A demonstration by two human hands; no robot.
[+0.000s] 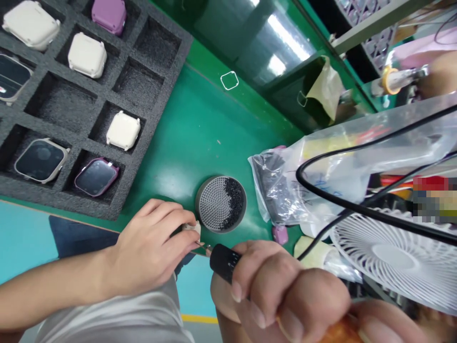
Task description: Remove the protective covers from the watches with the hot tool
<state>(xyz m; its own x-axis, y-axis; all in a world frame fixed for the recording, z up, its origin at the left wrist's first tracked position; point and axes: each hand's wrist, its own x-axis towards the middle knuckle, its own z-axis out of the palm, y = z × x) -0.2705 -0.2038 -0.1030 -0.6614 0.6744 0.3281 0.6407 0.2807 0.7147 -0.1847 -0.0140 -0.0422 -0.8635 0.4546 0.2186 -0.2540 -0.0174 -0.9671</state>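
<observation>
On the green work mat (203,119), the left hand (150,252) pinches a white watch case (193,228), the right hand (282,295) clenching a screwdriver (224,262).

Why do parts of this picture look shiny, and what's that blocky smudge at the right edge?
In the head view, overhead light makes white streaks on the glossy dark panel and pale sheen on the green bench mat; the multicoloured pixelated patch is blocky and unreadable; the right hand looks slightly soft.

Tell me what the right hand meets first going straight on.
The white watch case held in the left hand, at the tip of the right hand's black-handled screwdriver, though depth is unclear.
</observation>
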